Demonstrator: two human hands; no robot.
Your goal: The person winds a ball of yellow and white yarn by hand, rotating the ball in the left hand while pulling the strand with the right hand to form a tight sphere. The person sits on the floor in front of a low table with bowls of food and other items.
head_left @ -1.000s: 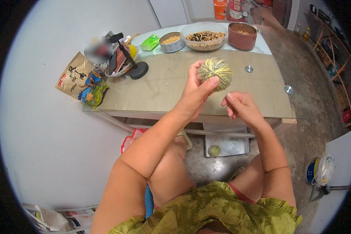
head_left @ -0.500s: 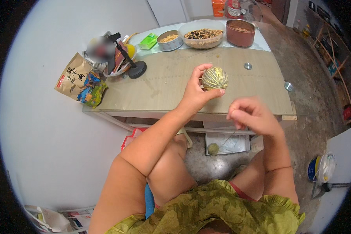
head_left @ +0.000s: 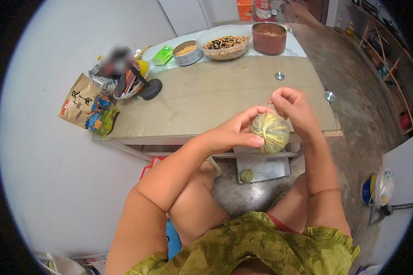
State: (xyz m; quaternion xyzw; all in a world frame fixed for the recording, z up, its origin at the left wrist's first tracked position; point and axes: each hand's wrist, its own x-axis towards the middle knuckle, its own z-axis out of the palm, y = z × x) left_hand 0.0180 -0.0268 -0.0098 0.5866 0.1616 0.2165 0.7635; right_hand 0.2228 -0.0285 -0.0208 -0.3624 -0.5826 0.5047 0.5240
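Observation:
My left hand [head_left: 231,133] is wrapped around a yellow-and-grey ball of yarn [head_left: 271,134], holding it above the near edge of the table. Just behind and right of that ball, my right hand [head_left: 294,110] is closed in a pinch on the yarn strand, which is too thin to follow clearly here. A smaller greenish ball of yarn [head_left: 246,175] lies in a shallow white tray [head_left: 273,170] on the floor under the table.
On the table [head_left: 192,96] stand a tin of pale beans [head_left: 187,54], a clear bowl of mixed beans [head_left: 225,43], a brown pot [head_left: 269,39], a black stand [head_left: 151,89] and a brown food bag [head_left: 85,105]. Metal discs [head_left: 279,76] dot the glass top. A bucket [head_left: 377,188] sits at right.
The held ball has come nearer and to the right, turned in my left hand. My right hand has risen from below right of the ball to its far side. The view has shifted slightly.

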